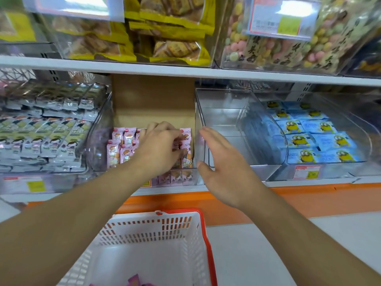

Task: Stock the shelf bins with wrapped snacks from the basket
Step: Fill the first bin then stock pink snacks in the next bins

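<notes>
A clear shelf bin [99,141] in the middle holds rows of pink wrapped snacks [118,147]. My left hand [158,145] reaches into it with fingers curled over the pink packets at the bin's right side. My right hand [222,166] hovers open beside the bin, fingers straight, in front of the clear bin [222,112] to the right, which shows no snacks inside. Below, a white basket with a red rim [156,240] sits under my arms, with a few pink packets [135,281] at its bottom edge.
Left bin holds grey-green wrapped bars [41,133]. Right bin holds blue packets with yellow cartoon figures [313,135]. The upper shelf carries yellow-edged biscuit packs [171,32] and pastel candies [288,48]. An orange strip [309,195] runs under the shelf edge. Price tags [307,172] hang on bin fronts.
</notes>
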{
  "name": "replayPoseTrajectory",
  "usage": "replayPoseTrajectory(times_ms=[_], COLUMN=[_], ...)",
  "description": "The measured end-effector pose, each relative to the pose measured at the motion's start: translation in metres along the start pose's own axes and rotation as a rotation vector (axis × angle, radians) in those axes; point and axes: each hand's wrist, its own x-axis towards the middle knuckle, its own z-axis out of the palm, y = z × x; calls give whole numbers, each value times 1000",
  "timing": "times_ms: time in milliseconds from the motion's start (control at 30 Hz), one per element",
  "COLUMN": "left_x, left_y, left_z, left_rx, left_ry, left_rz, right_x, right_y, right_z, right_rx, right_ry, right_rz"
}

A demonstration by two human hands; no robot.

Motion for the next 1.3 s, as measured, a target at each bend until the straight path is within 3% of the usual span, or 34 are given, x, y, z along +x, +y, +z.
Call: replayPoseTrajectory(times_ms=[167, 500, 700, 833, 1000, 1133, 1300], left_x=[2, -18, -63, -103, -162, -205, -244], left_y=[3, -7, -2, 3, -19, -41, -57], left_z=[-1, -21, -55, -53, 2, 62, 127], left_rx=[23, -165, -323, -446, -341, -256, -213], left_ry=[-23, 39, 38, -105, -365, -594, -846], left_rz=[-15, 42, 67, 23, -14, -63, -137], right_x=[-1, -7, -28, -55, -97, -128, -153], right_y=[1, 0, -6, -2, 28, 55, 69], right_z=[3, -1, 0, 25, 96, 152, 203], right_rx=[5, 32, 62, 73, -50, -48, -36], right_ry=[-2, -15, 164, 129, -194, -343, -250], right_rz=[2, 6, -40, 14, 207, 330, 392])
